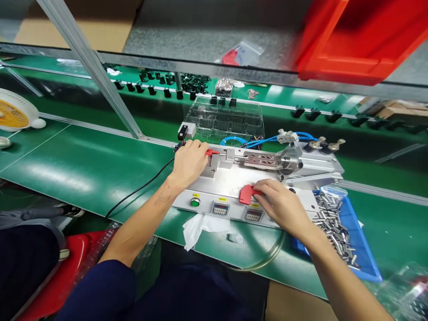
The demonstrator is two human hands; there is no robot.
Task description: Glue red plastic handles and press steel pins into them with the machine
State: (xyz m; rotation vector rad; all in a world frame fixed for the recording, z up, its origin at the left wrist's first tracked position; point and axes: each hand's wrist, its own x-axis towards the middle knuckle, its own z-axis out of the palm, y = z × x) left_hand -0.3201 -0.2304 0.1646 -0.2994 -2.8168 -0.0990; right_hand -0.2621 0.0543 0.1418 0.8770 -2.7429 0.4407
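Observation:
My left hand (190,162) is curled over the left end of a silver bench machine (224,178). From its fingertips a slim red part (211,152) sticks out to the right, in line with a metal rod; the rest of that part is hidden under the hand. My right hand (279,203) pinches a flat red plastic piece (246,194) with a cut corner, over the machine's front edge. Below the hands, the front panel has a green button (195,202) and two small counters (220,208).
A blue bin (363,247) of metal tubes stands right of the machine. Behind it lies a clear compartment tray (227,118). A red bin (347,67) sits on the overhead shelf. White cloth (200,227) hangs near the front edge. Another person sits at left.

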